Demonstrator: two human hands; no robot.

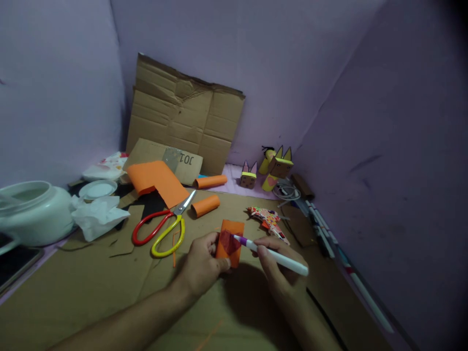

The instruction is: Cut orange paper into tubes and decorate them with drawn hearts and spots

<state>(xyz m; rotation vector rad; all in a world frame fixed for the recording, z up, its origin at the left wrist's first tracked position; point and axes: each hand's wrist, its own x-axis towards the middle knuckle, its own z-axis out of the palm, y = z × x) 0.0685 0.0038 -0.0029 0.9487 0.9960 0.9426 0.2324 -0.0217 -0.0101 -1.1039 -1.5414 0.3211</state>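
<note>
Forearms (146, 314) and hands (202, 259) hang over cardboard (98, 275) before lilac walls (292, 63).

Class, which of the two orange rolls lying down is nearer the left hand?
The front roll, beside the scissors; the back roll lies farther from the left hand, near the leaning cardboard.

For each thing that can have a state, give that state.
Marker: uncapped, in right hand
Orange piece: partly coloured, in left hand
Scissors: lying flat, blades' opening unclear
Pot: uncovered
Tissue: crumpled
Orange tubes: rolled, lying sideways
Orange sheet: notched
Cable: coiled
Large cardboard: creased, leaning against wall
Glue gun: lying down
</note>
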